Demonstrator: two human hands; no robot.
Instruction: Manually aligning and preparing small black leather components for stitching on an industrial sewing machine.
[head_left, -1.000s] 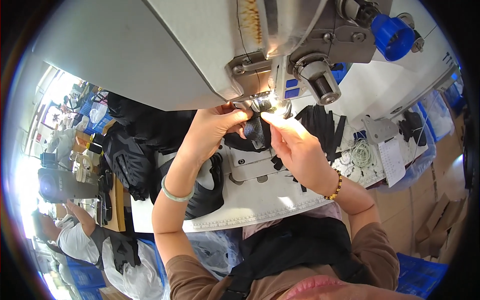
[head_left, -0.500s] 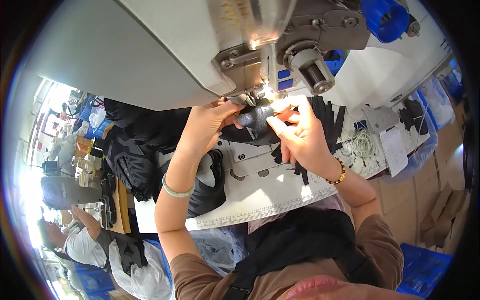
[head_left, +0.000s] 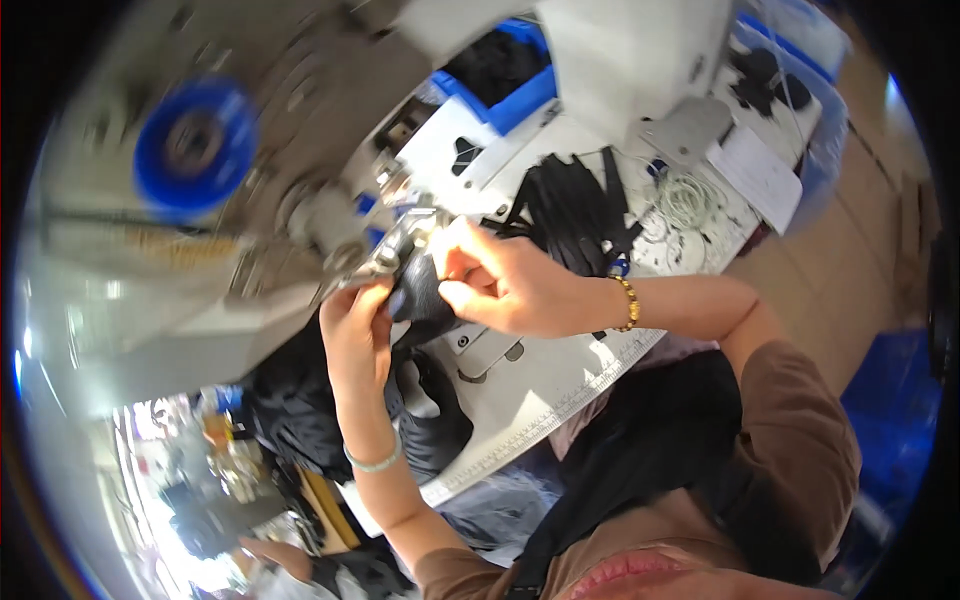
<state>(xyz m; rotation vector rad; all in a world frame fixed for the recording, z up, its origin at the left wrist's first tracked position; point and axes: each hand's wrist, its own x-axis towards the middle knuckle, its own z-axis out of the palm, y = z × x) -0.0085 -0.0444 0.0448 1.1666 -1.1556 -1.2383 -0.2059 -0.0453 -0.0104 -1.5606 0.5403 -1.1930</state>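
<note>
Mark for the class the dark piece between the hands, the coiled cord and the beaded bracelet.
Dark piece (head_left: 426,291), head view: its exposed surface.
Coiled cord (head_left: 684,203), head view: middle of its loops.
Beaded bracelet (head_left: 632,303), head view: its yellowish beads.

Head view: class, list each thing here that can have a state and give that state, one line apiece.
Black textured piece: curved, held at both sides
Left hand: fingers closed on the piece's edge
Right hand: fingers bent at the piece; grip unclear
Sewing machine: blurred; running or stopped, cannot tell
Black strips: fanned out in a pile
Blue bin: open-topped, holding black material
Pale cord: loosely coiled
Paper sheet: unfolded
</note>
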